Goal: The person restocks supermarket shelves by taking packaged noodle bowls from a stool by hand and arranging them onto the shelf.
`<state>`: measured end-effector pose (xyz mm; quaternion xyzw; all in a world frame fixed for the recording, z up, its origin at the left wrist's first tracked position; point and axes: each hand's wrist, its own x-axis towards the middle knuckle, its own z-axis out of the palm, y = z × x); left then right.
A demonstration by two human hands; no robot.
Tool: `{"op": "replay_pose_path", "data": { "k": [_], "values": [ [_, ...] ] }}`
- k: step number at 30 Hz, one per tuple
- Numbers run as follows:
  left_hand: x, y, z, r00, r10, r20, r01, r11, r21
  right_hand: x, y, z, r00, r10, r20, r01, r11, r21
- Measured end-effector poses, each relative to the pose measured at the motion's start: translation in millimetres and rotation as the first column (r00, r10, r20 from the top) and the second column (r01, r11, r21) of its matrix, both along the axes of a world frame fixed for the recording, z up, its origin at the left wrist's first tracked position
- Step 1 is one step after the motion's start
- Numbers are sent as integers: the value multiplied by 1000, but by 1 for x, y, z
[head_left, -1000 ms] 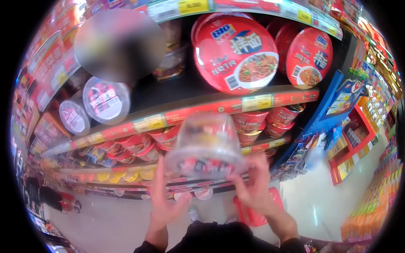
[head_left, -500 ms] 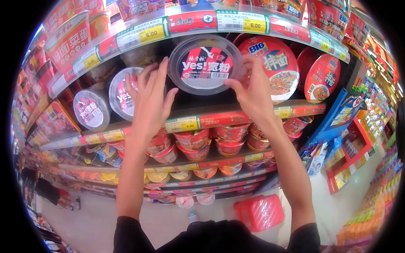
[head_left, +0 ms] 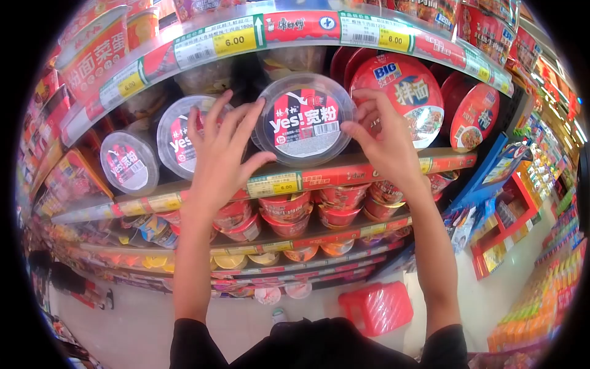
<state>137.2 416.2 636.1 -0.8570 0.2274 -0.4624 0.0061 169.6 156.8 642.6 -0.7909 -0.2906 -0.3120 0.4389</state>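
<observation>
A round tub of instant wide noodles (head_left: 305,142) with a clear lid and a pink, black and white label stands tilted on the shelf, its lid facing me. My left hand (head_left: 224,144) has its fingers spread, with the fingertips at the tub's left rim and the thumb near its lower left edge. At the right rim, my right hand (head_left: 384,132) has its thumb on the front edge and curled fingers beside it. A matching noodle tub (head_left: 184,138) sits partly behind my left hand, and another noodle tub (head_left: 129,163) is further left.
Red noodle bowls (head_left: 415,101) stand to the right on the same shelf. A price rail (head_left: 332,178) edges it, and an upper rail (head_left: 295,27) runs above. Stacked red noodle cups (head_left: 286,212) fill the shelf below. A red stool (head_left: 376,307) is on the floor.
The middle tub has come down onto the shelf, its lower edge now near the price rail. Both hands stayed beside it, and the left thumb has spread outward.
</observation>
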Motion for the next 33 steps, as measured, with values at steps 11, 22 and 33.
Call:
{"op": "replay_pose_path", "data": {
  "k": [11,22,33],
  "values": [
    [-5,-7,2,998,-47,-35,46,999,-12,10,-2,-16,1000,-14,-15,15,998,55],
    [-92,-16,-18,826,-520,216,561,791,-243,-85,-7,-20,962,21,272,-32,999,33],
    [-162,-40,33,665,-722,-190,604,670,-432,-192,-3,9,939,-88,331,133,984,-114]
  ]
}}
